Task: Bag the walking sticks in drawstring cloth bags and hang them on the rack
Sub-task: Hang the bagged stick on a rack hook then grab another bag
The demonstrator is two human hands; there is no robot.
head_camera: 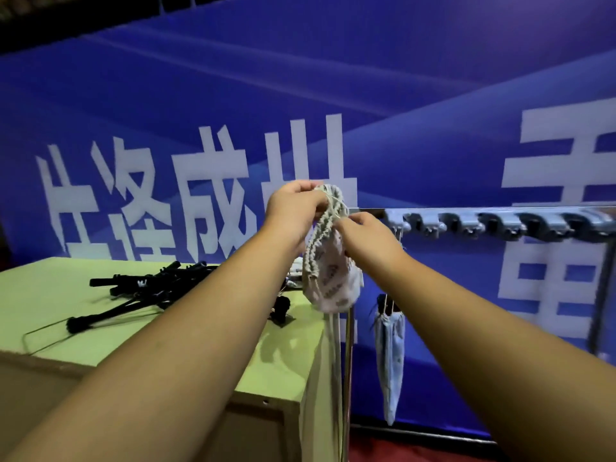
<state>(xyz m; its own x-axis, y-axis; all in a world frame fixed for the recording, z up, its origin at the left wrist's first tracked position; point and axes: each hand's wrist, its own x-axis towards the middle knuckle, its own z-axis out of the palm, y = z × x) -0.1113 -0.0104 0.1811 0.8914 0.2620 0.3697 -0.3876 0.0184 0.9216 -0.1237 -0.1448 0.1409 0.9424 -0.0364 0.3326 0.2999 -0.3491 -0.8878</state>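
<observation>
I held the white cloth bag [328, 271] up in front of me, its mouth gathered into tight folds. My left hand [295, 208] had its fingers curled round the top of that bunched mouth, at eleven o'clock from the bag's belly. My right hand [368, 233] sat at one o'clock from the belly, thumb and forefinger pinched on the gathered edge where the thin drawstring [337, 213] crossed it. Whether I had the cord itself or only the cloth, I could not tell. The rest of the bag hung down in a narrow tail, just beside the corner of the green table [46, 298] and the rack's upright pole [348, 368].

The rack [500, 223] ran off toward three o'clock from my hands, a rail carrying a row of grey hooks. One pale blue bag [390, 348] hung by its strings from the first hook, at five o'clock from my right hand.

At eight o'clock from my left hand, the black walking sticks [143, 288] lay in a loose pile on the table, well apart from the bag. A blue banner [233, 88] with large white characters stood behind everything.
</observation>
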